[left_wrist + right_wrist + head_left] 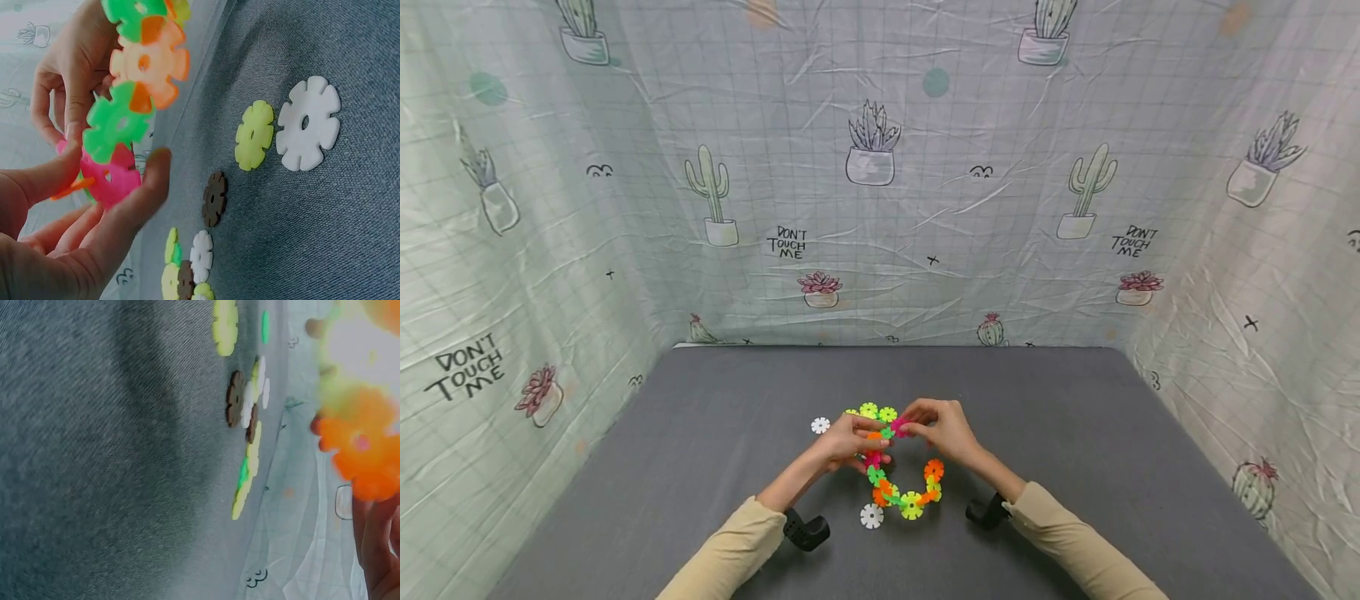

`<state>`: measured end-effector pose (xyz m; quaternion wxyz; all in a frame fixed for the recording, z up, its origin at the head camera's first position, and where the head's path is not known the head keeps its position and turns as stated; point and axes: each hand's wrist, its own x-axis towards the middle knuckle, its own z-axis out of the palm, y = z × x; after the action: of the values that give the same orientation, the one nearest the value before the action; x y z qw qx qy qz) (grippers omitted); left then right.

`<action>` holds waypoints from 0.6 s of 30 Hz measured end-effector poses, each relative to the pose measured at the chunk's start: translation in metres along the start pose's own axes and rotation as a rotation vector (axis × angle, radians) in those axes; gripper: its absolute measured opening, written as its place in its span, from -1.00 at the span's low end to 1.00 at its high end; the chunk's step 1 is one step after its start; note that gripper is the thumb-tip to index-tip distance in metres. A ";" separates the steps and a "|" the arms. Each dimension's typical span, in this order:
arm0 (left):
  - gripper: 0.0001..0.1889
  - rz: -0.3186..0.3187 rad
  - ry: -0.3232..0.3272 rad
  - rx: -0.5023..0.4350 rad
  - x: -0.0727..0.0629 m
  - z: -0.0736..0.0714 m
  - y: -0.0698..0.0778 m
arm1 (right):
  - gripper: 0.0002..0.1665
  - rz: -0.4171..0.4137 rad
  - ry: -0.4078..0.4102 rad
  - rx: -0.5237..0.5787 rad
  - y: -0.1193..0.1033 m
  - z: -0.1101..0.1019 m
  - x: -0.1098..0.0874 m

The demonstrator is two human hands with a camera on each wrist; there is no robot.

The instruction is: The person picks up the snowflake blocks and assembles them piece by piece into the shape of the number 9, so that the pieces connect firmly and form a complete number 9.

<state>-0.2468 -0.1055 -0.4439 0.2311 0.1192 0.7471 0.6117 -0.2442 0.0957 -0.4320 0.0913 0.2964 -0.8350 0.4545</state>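
Note:
A chain of slotted plastic snowflake discs [912,505] in green, orange, yellow and pink hangs in a curve between both hands. My left hand [848,442] holds the chain at a pink disc [109,179], thumb on one side and fingers on the other. Beside that disc, a thin orange disc [74,188] shows edge-on. My right hand [946,429] pinches a pink disc [900,427] at the chain's upper end, close to a green disc [887,433]. In the right wrist view an orange disc [369,450] of the chain looms large and blurred.
Loose discs lie on the dark grey table [1037,400]: a white one [872,517] in front, another white one [821,426] at left, a brown one [214,199] and a yellow one [254,135]. Several yellow discs [868,410] lie behind the hands. A printed curtain [925,208] surrounds the table.

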 end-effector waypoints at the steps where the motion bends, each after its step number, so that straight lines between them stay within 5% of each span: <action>1: -0.49 0.006 0.006 0.005 0.000 0.000 0.000 | -0.88 0.006 -0.007 0.003 -0.005 -0.001 -0.001; 10: -0.58 0.018 0.116 0.049 0.000 0.001 -0.002 | -0.93 -0.004 -0.035 0.026 -0.016 0.000 -0.001; 18: -0.66 -0.011 0.134 0.055 0.001 0.002 0.001 | -0.93 0.055 -0.049 0.114 -0.013 0.005 0.001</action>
<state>-0.2466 -0.1031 -0.4431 0.1806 0.0801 0.7780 0.5964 -0.2371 0.0854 -0.4250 0.0413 0.2891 -0.8177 0.4961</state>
